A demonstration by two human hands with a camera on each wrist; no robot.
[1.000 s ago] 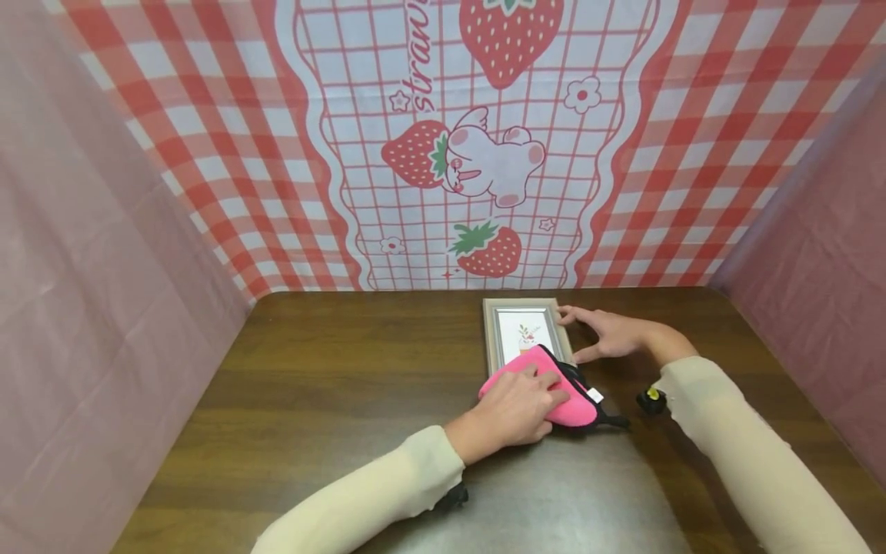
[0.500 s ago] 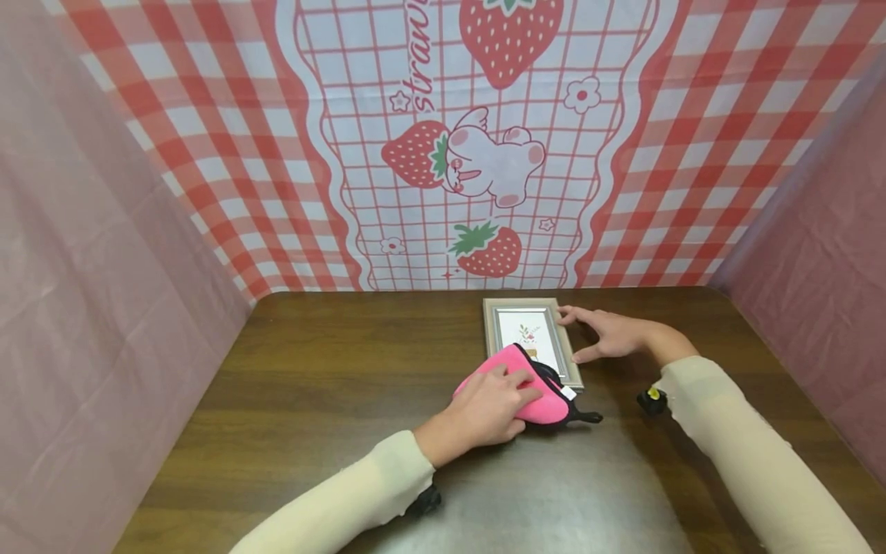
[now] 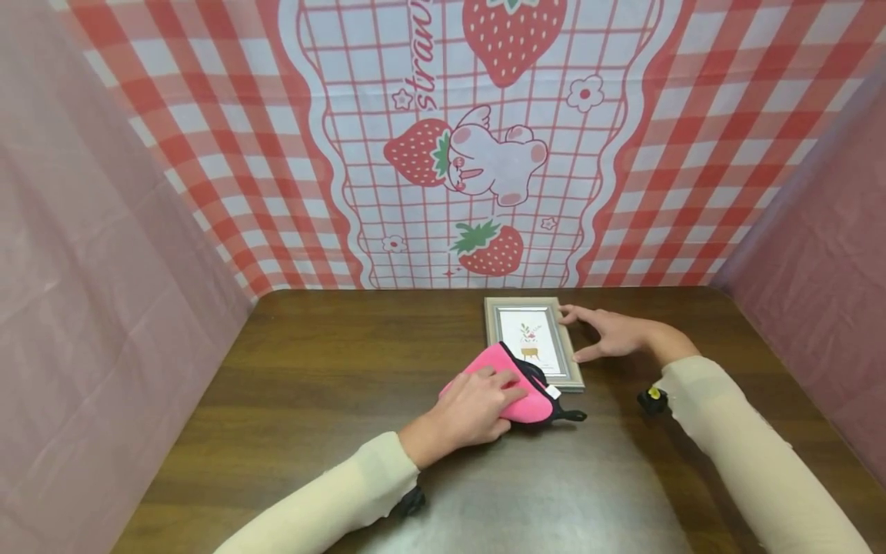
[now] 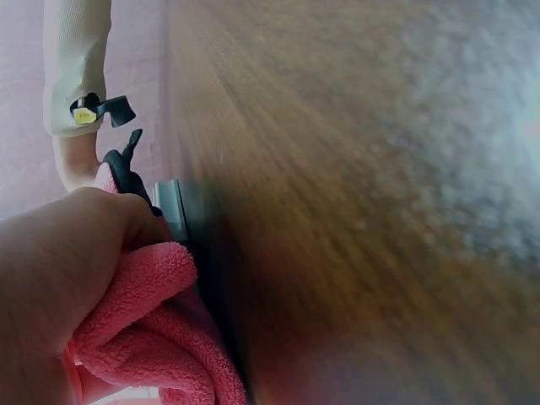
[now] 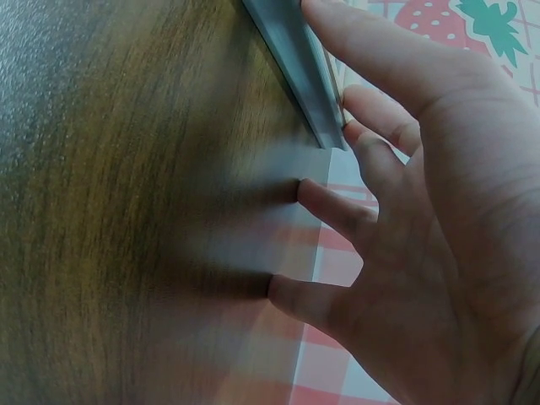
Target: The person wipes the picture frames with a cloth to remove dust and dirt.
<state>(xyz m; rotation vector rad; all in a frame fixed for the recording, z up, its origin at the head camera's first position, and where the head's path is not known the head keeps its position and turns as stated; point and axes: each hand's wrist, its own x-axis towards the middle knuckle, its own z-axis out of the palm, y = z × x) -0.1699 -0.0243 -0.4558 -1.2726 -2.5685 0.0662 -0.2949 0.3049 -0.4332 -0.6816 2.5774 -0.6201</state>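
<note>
A pink fleecy cloth (image 3: 533,404) with black edging, a white tag and a black loop is gripped by my left hand (image 3: 474,404). It bunches up under the fingers in the left wrist view. In the head view the cloth covers the lower-left part of a picture frame (image 3: 569,381), which lies face up with a plant-and-pot print. My right hand (image 3: 612,336) touches the frame's right edge with its thumb and fingertips, the fingers spread. The right wrist view shows two fingertips (image 5: 299,191) of this hand resting on the wood beyond the frame's corner.
The brown wooden table (image 3: 311,369) ends at a red-checked strawberry backdrop (image 3: 415,223) close behind the frame. Pink curtains (image 3: 104,269) hang at both sides. Bare wood extends left of and in front of the hands.
My left hand has slid left with the pink cloth, uncovering more of the picture and the frame's lower-right corner. The right hand and the frame stay in place.
</note>
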